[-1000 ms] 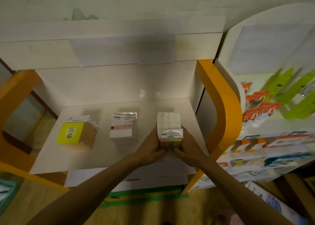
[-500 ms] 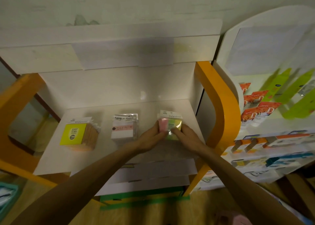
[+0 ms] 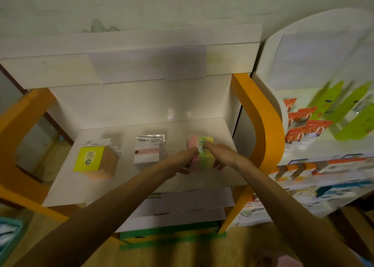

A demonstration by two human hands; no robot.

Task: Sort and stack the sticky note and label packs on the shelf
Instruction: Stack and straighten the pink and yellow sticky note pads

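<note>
Three stacks stand on the white shelf. At the left is a yellow sticky note stack marked 2207. In the middle sits a white and pink label pack stack. At the right is a pink, green and yellow sticky note stack marked 2209. My left hand grips its left side and my right hand holds its right side, thumb on top. The lower part of that stack is hidden by my hands.
Orange side frames bound the shelf on both sides, with a white back panel behind. A neighbouring white display at the right holds orange tubes and green packs. A teal basket sits at the lower left on the floor.
The white pack I held a second ago is gone from view; the coloured 2209 pack now lies flat on top of the right stack. My hands moved slightly toward the back of the shelf.
</note>
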